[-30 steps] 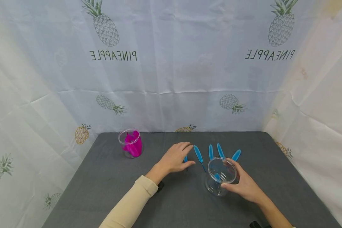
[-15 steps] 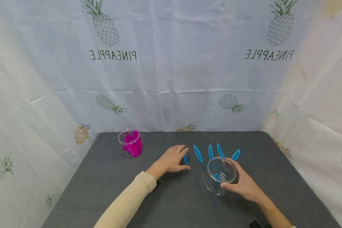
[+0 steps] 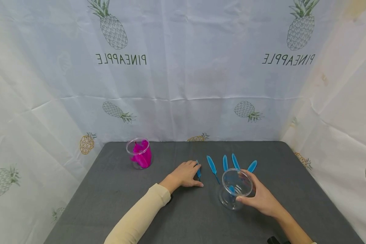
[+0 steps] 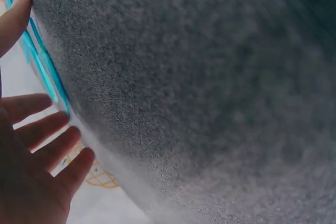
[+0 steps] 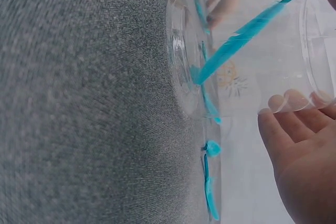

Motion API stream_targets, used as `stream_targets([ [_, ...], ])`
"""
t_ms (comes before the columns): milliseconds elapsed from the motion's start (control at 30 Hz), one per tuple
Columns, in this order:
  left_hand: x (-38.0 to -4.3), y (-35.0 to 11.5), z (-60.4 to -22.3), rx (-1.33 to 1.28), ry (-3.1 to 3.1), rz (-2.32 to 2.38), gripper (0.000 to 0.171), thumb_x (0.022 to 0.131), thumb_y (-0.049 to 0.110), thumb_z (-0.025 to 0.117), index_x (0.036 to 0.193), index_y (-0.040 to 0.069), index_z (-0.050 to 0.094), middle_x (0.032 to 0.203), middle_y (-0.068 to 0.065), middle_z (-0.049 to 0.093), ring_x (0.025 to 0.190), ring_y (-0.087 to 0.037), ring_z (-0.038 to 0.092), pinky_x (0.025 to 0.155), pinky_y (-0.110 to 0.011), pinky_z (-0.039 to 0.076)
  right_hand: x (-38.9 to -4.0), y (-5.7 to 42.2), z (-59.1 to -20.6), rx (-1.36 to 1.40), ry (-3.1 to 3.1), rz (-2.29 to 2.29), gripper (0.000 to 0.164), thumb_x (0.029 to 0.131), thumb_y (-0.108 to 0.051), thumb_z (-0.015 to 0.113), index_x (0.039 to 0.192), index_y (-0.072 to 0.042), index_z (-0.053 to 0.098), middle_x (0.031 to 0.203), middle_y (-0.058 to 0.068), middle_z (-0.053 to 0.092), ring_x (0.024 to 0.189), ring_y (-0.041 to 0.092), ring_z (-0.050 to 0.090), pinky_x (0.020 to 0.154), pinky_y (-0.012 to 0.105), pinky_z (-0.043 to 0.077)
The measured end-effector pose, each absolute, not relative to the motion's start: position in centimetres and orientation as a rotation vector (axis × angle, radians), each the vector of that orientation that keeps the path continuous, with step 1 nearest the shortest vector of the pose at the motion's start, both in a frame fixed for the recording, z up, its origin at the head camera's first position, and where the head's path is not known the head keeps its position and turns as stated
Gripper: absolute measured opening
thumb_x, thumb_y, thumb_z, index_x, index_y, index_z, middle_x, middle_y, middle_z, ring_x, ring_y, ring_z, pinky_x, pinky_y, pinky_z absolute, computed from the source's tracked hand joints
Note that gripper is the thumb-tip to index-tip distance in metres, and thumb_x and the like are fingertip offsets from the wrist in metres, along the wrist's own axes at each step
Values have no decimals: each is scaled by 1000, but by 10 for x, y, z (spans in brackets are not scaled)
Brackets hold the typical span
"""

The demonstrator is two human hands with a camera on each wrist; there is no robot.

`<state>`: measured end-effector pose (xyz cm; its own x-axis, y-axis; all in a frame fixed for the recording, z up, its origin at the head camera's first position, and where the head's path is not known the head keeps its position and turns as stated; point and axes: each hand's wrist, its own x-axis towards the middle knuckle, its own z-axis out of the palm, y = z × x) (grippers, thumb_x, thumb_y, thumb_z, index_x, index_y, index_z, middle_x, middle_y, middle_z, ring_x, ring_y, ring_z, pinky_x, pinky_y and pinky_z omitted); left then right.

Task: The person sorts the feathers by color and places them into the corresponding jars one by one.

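Observation:
My left hand [image 3: 184, 174] is low over the dark table with its thumb and fingers spread apart. Just beside the fingertips lies a blue feather [image 3: 198, 173], partly hidden by them. The left wrist view shows blue feathers [image 4: 52, 74] in the gap between thumb and fingers. With my right hand [image 3: 263, 200] I hold a clear jar [image 3: 222, 184] by its side, thumb in front and fingers behind. One blue feather [image 5: 241, 40] stands slanted inside it. Several more feathers, such as a long one [image 3: 211, 164], lie on the table behind the jar.
At the back left stands another clear jar [image 3: 136, 139] holding bright pink feathers [image 3: 143, 157]. The grey table [image 3: 183, 217] meets a white pineapple-print cloth [image 3: 183, 118] along its back edge, and similar cloth hangs at both sides.
The left hand first shifts slightly left, then lowers toward the table beside the leftmost feather. My right hand and the jar stay in place.

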<state>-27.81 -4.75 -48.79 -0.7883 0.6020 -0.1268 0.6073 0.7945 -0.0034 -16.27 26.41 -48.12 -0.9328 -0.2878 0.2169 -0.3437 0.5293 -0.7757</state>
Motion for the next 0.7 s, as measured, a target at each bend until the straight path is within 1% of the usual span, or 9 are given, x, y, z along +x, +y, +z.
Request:
stream_targets([
  [133, -278, -46, -489, 945, 2847, -57, 84, 92, 71, 57, 151, 12, 48, 156, -7, 43, 145, -25, 39, 116, -42, 37, -163, 264, -482, 565, -2682, 1389, 90, 84, -21, 86, 156, -12, 31, 148, 17, 50, 134, 41, 49, 98, 21, 47],
  [267, -278, -46, -489, 922, 2839, -20, 83, 93, 71, 54, 151, 13, 48, 157, -7, 42, 145, -24, 39, 116, -42, 37, -164, 265, -482, 576, -2665, 1408, 90, 84, -20, 85, 155, -11, 31, 148, 17, 49, 134, 41, 49, 98, 21, 47],
  [367, -279, -45, -489, 921, 2848, 45, 80, 94, 71, 52, 149, 14, 52, 153, -6, 47, 142, -24, 44, 114, -40, 40, -163, 265, -483, 580, -2666, 1415, 90, 84, -20, 85, 156, -11, 31, 148, 17, 49, 134, 42, 49, 98, 19, 46],
  [467, -279, -45, -488, 962, 2871, 143, 71, 96, 68, 52, 142, 15, 59, 142, -4, 58, 130, -22, 54, 106, -39, 48, -163, 265, -483, 582, -2668, 1414, 91, 84, -21, 85, 156, -11, 31, 149, 17, 49, 135, 41, 48, 98, 18, 45],
  [567, -279, -45, -486, 1040, 2904, 226, 57, 98, 61, 55, 130, 14, 67, 124, -3, 68, 112, -19, 64, 92, -36, 55, -163, 265, -484, 589, -2660, 1419, 91, 84, -20, 85, 156, -12, 31, 149, 17, 49, 134, 42, 48, 99, 18, 45],
  [633, -279, -44, -485, 1092, 2935, 261, 50, 100, 56, 56, 122, 14, 70, 113, -1, 71, 100, -17, 67, 85, -34, 56, -164, 265, -484, 596, -2651, 1424, 91, 84, -18, 85, 156, -12, 31, 149, 17, 49, 134, 42, 48, 99, 19, 46],
  [700, -278, -44, -484, 1129, 2969, 291, 45, 100, 53, 57, 117, 15, 72, 107, 0, 71, 93, -15, 67, 81, -33, 56, -164, 265, -484, 597, -2644, 1426, 91, 84, -17, 85, 156, -13, 31, 149, 17, 49, 134, 42, 48, 99, 19, 46],
])
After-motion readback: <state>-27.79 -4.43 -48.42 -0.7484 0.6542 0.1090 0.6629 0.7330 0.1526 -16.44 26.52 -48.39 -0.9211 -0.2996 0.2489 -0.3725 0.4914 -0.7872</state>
